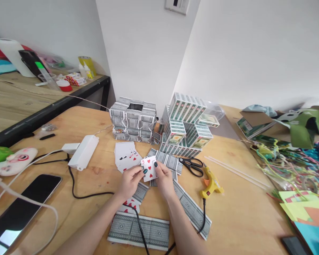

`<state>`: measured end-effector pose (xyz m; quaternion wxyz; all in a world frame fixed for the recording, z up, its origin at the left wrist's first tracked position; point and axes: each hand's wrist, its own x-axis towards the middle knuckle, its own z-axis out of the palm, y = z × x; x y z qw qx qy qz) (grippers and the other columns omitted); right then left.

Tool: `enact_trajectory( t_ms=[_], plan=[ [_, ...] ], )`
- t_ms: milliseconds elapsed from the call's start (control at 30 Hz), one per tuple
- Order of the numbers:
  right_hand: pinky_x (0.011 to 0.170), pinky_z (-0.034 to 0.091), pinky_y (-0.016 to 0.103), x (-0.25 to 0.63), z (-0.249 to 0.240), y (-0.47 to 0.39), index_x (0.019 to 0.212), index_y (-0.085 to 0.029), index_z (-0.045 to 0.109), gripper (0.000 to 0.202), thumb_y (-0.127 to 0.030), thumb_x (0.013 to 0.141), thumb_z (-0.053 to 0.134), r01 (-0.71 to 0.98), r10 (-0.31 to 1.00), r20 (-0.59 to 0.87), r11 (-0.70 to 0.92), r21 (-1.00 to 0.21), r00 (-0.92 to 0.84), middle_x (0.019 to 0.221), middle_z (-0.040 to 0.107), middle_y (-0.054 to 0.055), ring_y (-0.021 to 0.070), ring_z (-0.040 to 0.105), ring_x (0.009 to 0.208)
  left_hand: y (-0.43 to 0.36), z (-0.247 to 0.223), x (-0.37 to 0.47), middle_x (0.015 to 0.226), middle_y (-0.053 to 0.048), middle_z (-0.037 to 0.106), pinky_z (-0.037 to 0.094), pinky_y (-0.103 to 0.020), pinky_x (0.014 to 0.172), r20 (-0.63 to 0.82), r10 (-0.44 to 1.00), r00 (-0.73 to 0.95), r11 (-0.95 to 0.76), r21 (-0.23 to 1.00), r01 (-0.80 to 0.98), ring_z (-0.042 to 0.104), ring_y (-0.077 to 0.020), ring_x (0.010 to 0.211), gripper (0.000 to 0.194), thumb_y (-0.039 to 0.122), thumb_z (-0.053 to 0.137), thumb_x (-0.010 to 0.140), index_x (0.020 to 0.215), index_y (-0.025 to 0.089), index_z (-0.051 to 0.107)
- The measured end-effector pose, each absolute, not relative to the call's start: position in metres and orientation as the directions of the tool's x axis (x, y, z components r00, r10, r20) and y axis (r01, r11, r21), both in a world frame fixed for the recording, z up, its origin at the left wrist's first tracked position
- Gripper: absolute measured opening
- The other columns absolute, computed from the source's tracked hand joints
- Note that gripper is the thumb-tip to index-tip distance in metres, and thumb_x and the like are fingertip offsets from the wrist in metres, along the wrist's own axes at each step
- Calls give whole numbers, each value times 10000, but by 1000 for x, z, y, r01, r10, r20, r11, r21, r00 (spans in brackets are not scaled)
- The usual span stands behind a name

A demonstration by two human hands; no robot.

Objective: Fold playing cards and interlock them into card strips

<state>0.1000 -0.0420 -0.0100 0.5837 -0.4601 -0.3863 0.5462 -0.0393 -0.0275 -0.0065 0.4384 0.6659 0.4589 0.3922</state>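
Note:
A playing card, the three of hearts (pixel 149 171), is held face up between both hands above the table. My left hand (pixel 131 180) pinches its left edge between thumb and fingers, and my right hand (pixel 164 179) grips its right edge. Loose face-up cards (pixel 125 154) lie spread just beyond my left hand. Grey-backed cards joined into strips lie around the hands: one strip (pixel 139 230) in front, another (pixel 192 209) to the right. Behind stands a hollow block built from folded cards (pixel 133 122).
Card boxes (pixel 186 109) are stacked at the back right. Black scissors (pixel 192 165), a yellow glue gun (pixel 212 184) and clear glue sticks (pixel 236 171) lie right of my hands. A white power strip (pixel 84 152), cables and a phone (pixel 26 209) are on the left. Craft scraps crowd the right edge.

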Motion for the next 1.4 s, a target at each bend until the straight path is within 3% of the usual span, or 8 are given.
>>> enact_trajectory(
  t_ms=[100,300,600,967,1100,1233,1333,1400],
  plan=[
    [550,452,269,103,-11,-40,938,-177,617,304,-409,751,556,-256,988,-48,-9,-967,144,771,633,45,155,541,616,-28,-9,-39,574,25,446,336,-191,487,134,953,270,-217,928,303,399,-90,535,229,289,447,802,613,161,463],
    [413,342,197,108,-14,-39,699,-163,533,236,-393,745,554,-127,974,-43,-15,-992,220,507,473,-40,85,390,430,-34,-7,-37,569,32,432,330,-199,497,213,931,298,-333,831,446,404,-100,540,201,261,404,811,628,179,420],
    [492,337,217,101,-15,-48,656,-202,409,214,-328,827,435,282,942,156,69,-957,296,546,409,-54,104,382,496,-33,-3,-38,532,39,380,308,-208,489,194,939,284,-304,853,423,374,-96,516,275,287,354,841,585,187,337],
    [533,359,238,95,-9,-51,703,-216,368,168,-270,861,345,383,912,271,143,-913,307,601,417,-34,125,414,542,-35,-2,-34,506,52,365,304,-214,489,171,944,281,-285,851,441,374,-93,484,314,328,364,851,574,188,317],
    [529,358,244,94,-7,-52,742,-215,380,136,-259,863,339,402,910,270,129,-906,315,599,435,-31,131,427,537,-37,-4,-31,537,35,418,344,-215,511,208,953,220,-289,842,455,418,-105,519,305,332,360,860,596,183,396],
    [488,352,239,92,-9,-52,774,-216,395,129,-284,870,342,358,916,237,113,-927,324,577,453,-33,132,438,503,-39,-5,-27,664,-2,553,410,-231,572,204,964,172,-255,892,373,506,-132,597,241,340,396,848,870,166,560],
    [439,343,232,90,-14,-51,863,-207,424,145,-327,875,344,248,939,165,89,-965,301,592,492,-22,128,434,468,-39,-5,-25,691,-1,551,423,-230,571,154,977,150,-191,941,279,502,-127,593,362,346,403,852,1151,162,489],
    [417,337,229,90,-16,-51,965,-199,429,195,-354,875,351,166,955,108,63,-984,277,619,521,-11,124,426,452,-38,-6,-26,655,17,513,412,-218,546,130,982,139,-161,957,240,462,-112,555,419,345,403,856,1235,165,424]
  ],
)
